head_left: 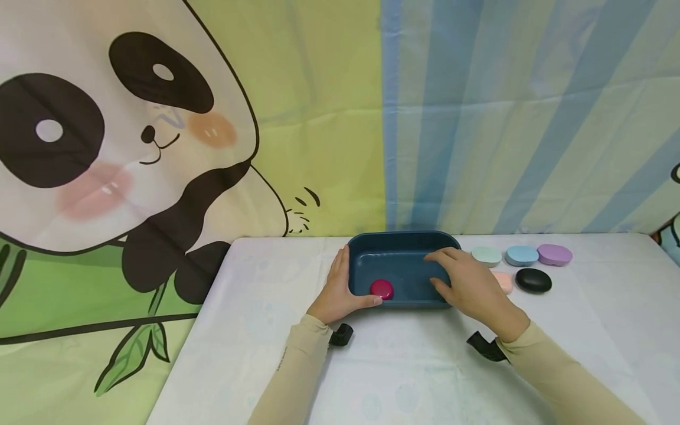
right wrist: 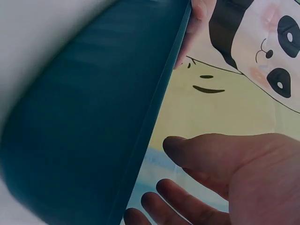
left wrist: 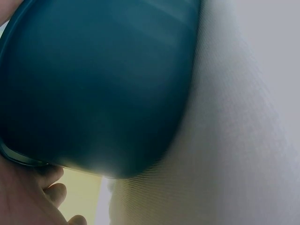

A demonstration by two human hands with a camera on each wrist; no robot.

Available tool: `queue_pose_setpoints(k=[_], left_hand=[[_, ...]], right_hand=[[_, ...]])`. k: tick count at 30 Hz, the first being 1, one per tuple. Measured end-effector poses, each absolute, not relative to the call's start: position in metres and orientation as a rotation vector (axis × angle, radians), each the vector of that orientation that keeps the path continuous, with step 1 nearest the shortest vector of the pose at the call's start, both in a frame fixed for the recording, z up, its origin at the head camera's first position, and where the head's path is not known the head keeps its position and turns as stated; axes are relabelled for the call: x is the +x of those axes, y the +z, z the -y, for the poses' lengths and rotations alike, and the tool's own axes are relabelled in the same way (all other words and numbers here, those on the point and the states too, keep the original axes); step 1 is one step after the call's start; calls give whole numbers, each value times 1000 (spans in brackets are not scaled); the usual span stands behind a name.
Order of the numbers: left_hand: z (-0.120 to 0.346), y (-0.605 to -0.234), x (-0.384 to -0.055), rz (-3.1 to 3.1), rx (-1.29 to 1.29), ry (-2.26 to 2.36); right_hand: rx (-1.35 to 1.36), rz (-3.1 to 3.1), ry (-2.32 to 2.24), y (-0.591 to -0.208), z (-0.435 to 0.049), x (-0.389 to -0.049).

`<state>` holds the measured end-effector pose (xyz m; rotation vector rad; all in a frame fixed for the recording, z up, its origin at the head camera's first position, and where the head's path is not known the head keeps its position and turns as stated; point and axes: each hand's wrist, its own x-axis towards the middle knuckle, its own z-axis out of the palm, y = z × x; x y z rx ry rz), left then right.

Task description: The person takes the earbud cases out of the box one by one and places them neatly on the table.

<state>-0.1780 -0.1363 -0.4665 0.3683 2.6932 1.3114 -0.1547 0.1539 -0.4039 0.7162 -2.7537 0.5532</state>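
Note:
A dark blue rectangular tub (head_left: 404, 237) with rounded corners sits near the back of the white table. My left hand (head_left: 340, 289) holds its left end, fingers along the left side and thumb over the near rim. Inside, at the near left, lies a glossy red rounded piece (head_left: 382, 289), close to that thumb. My right hand (head_left: 474, 288) is over the tub's right end, thumb and fingers spread apart with nothing between them. In the right wrist view, the right fingers (right wrist: 180, 199) are loosely bent beside the rim.
Right of the tub, smooth oval pieces lie on the table: mint (head_left: 486, 255), light blue (head_left: 522, 255), purple (head_left: 555, 254), black (head_left: 533, 280), and pink (head_left: 503, 281), partly hidden by my right hand. A printed panda cloth (head_left: 319, 118) hangs behind the table.

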Motion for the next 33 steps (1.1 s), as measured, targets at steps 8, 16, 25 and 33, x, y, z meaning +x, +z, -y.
queue_pose_setpoints(k=[8, 16, 25, 33], left_hand=[[135, -465, -179, -2692, 365, 1314], [137, -464, -180, -2701, 367, 1312], [137, -464, -178, -2700, 363, 1303], [136, -464, -177, -2701, 367, 1303]], right_hand=[[705, 2798, 552, -408, -135, -162], [684, 2826, 615, -411, -110, -162], [679, 2886, 643, -415, -88, -163], [718, 2908, 711, -419, -78, -168]])
